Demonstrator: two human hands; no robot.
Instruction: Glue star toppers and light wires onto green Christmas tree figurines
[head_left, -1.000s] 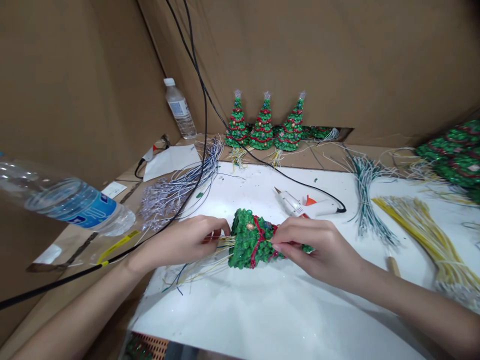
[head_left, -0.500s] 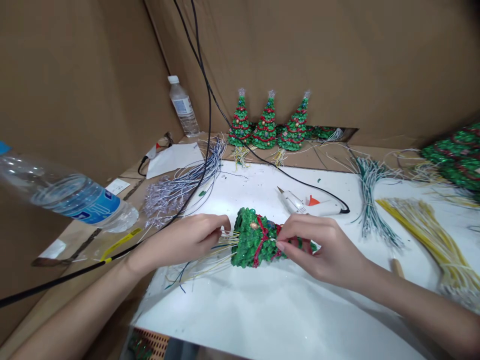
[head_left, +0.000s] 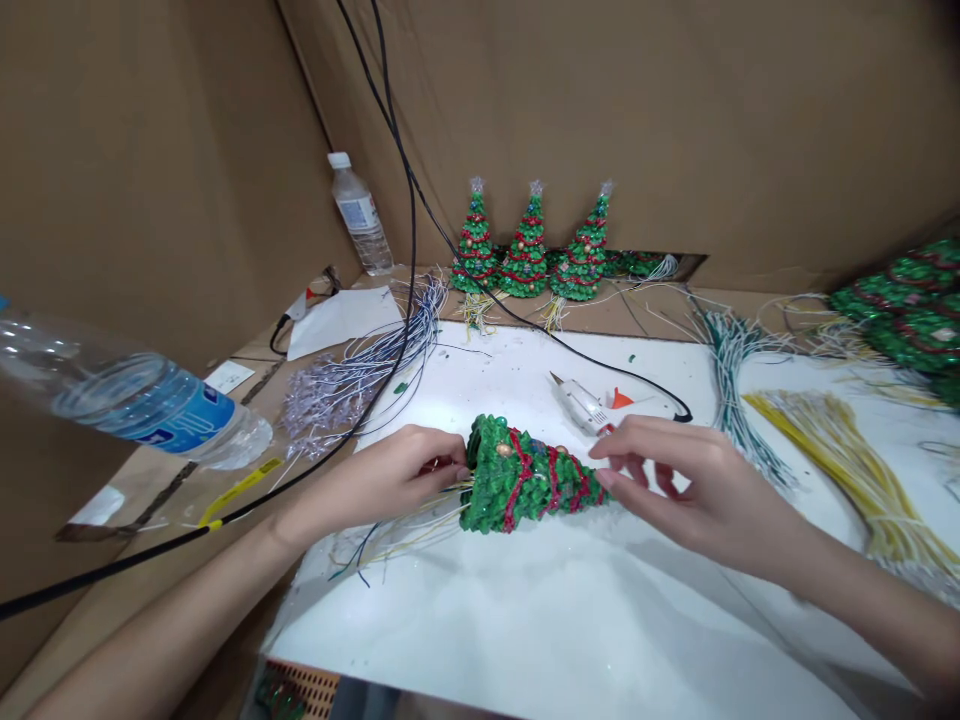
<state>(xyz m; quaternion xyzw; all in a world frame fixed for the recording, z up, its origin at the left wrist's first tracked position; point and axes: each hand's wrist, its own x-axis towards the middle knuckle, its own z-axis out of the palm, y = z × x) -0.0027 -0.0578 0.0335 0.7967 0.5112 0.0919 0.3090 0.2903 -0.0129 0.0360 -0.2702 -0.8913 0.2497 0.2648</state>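
A small green Christmas tree figure (head_left: 525,480) with red garlands and gold beads lies on its side on the white board (head_left: 562,620). Its wide base faces left and its narrow end right. Thin wires (head_left: 420,525) in yellow, white and blue trail out of the base. My left hand (head_left: 427,465) is closed at the base rim, its fingertips pinched on those wires. Beside the narrow end is my right hand (head_left: 660,475), thumb and forefinger a little apart with nothing seen between them. It partly hides the tip of the tree.
A glue gun (head_left: 581,405) lies behind the tree, its black cable (head_left: 480,285) crossing the workspace. Three finished-looking trees (head_left: 529,250) stand at the back. Wire bundles lie left (head_left: 352,365) and right (head_left: 739,385), near yellow wires (head_left: 847,450). Water bottles stand left (head_left: 165,400) and back (head_left: 361,215).
My right hand has moved right, from the middle of the tree to its narrow end, and its fingers have parted. My left hand has come closer against the base.
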